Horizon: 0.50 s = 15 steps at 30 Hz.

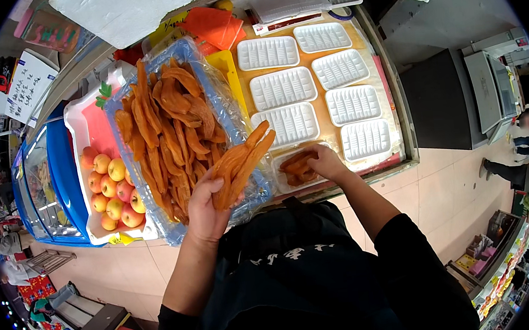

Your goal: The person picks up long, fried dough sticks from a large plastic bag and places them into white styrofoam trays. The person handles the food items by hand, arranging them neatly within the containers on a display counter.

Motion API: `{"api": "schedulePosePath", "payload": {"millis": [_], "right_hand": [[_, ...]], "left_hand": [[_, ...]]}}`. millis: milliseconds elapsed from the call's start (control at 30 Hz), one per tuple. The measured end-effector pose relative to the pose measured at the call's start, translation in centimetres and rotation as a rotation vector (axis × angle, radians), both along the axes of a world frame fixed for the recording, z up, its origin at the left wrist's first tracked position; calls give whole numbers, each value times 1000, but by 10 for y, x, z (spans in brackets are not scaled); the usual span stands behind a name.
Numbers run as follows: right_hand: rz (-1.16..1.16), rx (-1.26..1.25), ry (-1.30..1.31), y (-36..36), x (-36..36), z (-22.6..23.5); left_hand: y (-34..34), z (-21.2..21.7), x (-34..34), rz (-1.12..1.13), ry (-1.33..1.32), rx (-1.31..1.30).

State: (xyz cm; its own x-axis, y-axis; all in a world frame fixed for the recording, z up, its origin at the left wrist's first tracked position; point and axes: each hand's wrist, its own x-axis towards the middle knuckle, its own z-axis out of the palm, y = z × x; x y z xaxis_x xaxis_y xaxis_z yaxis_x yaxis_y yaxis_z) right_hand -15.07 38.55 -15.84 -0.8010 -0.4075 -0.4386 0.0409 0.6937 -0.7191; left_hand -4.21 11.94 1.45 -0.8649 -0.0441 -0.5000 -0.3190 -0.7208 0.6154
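Counted: eight white trays (283, 88), the nearest left one holding strips (295, 169). Left hand (203, 206) grips an orange-brown bunch (239, 170) over the blue crate (218, 83), long axis slanting away rightward. Right hand (328, 162) touches the trayed strips; grip cannot be told.

Left in the frame, apples (108, 188) in a box (74, 145); centre-left, strips (175, 129) in a crate (223, 99); right of centre, trays (282, 89) in two columns on a tabletop (306, 61).

- Place: food shop or market stall.
- Apples (109, 187) in white crate (73, 140).
- Orange-brown strips (173, 113), heaped.
- White trays (283, 89) in rows.
- Handwritten sign (29, 87).
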Motion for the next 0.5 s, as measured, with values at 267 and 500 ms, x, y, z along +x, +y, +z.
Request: {"api": "schedulePosePath", "payload": {"millis": [267, 500], "right_hand": [[214, 201, 399, -3, 10, 22], [177, 124, 431, -4, 9, 6]], "left_hand": [[2, 3, 0, 18, -23, -12], [1, 1, -1, -39, -39, -63]]}}
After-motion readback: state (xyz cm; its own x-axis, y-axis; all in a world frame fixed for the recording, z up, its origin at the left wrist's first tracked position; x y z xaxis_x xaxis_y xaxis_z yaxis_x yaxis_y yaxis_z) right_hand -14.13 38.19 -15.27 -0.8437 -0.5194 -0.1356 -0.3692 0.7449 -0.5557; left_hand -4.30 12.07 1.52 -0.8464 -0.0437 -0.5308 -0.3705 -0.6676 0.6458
